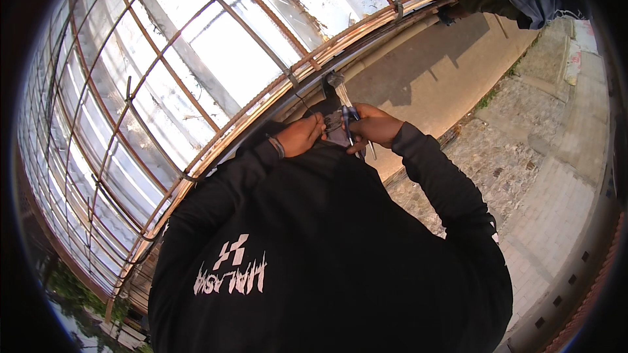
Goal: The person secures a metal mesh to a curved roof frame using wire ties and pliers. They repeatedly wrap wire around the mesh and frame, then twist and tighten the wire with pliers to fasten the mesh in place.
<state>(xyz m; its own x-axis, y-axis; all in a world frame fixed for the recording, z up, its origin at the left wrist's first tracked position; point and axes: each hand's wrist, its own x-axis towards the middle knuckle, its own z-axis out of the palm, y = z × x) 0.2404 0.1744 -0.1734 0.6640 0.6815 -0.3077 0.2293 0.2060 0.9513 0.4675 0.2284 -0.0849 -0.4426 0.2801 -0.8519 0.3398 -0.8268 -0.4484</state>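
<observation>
My right hand point(376, 127) is closed around a hand tool with blue handles that looks like pliers point(348, 114). Just beyond it, a metal tool head on a pale shaft point(337, 83), hammer-like in shape, points up toward the roof edge. Fingers and thumb drawn together, my left hand point(299, 136) pinches thin dark wire point(315, 115) in front of my chest. A small dark bundle point(333, 119) sits between the two hands; its details are hard to make out.
A grid of rusty reinforcing bars point(157, 59) lies over shiny corrugated metal sheets point(209, 46) ahead and left. Below its edge runs a tan wall point(432, 68). Rough paving point(523, 137) lies far down on the right. Another person's dark clothing point(533, 3) shows at far right.
</observation>
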